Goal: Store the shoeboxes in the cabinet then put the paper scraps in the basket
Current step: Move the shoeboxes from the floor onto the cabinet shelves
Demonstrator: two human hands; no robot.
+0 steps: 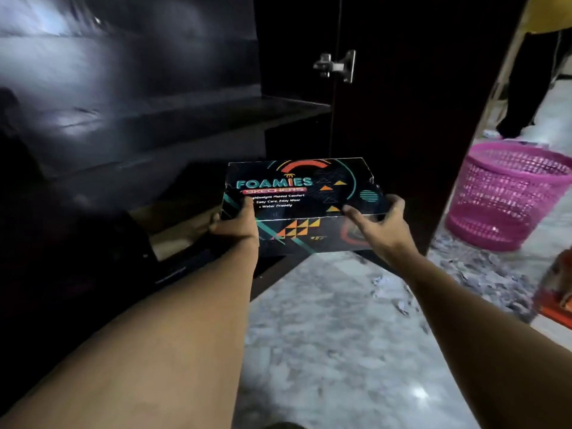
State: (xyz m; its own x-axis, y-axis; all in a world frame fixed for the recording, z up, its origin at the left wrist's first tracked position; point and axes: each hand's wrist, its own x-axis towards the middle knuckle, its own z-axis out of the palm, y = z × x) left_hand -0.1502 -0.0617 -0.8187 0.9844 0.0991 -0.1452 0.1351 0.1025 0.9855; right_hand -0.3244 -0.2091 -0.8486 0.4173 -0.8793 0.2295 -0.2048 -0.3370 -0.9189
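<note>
A black shoebox with colourful "Foamies" print is held level in front of the dark open cabinet. My left hand grips its left end and my right hand grips its right front corner. The box hovers just above the floor at the cabinet's lowest opening. A pink mesh basket stands on the floor to the right. Paper scraps lie scattered on the marble floor near the basket and the open door.
The cabinet door stands open between the box and the basket, its hinge visible. A person's dark-clothed legs are at the far right behind the basket. An orange-red object sits at the right edge.
</note>
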